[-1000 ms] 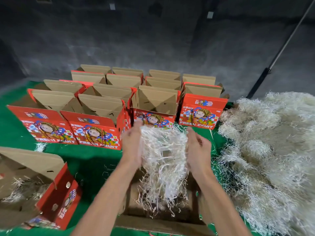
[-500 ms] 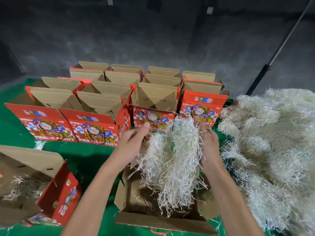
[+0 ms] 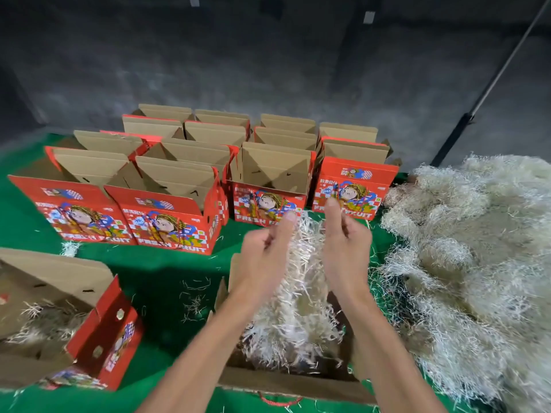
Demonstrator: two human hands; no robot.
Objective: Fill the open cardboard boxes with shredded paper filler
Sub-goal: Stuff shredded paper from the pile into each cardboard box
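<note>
Head view looks down on both hands raised over the box (image 3: 286, 383) nearest the person, with filler (image 3: 293, 296) lying below and between them. The left hand (image 3: 264, 257) has its fingers loosely curled and its thumb up; whether a few strands are pinched there cannot be told. The right hand (image 3: 346, 248) has relaxed, slightly bent fingers and appears to grip nothing. Most of the filler sits in the box beneath the palms, with a tuft reaching up between the fingertips.

By its look the filler is very light, soft and springy, a tangle of thin strips that clings to itself and sheds loose bits. It probably handles best scooped from the sides with spread fingers, or pressed down with flat palms; a pinch would likely lift only a wisp. It is pale, off-white and crinkled.

Right of the right fingers spreads the pile (image 3: 465, 263). Beyond the fingertips stand red boxes (image 3: 167, 216), open and seemingly unfilled. Left of the left hand lies a side box (image 3: 59, 293) with some strands inside
</note>
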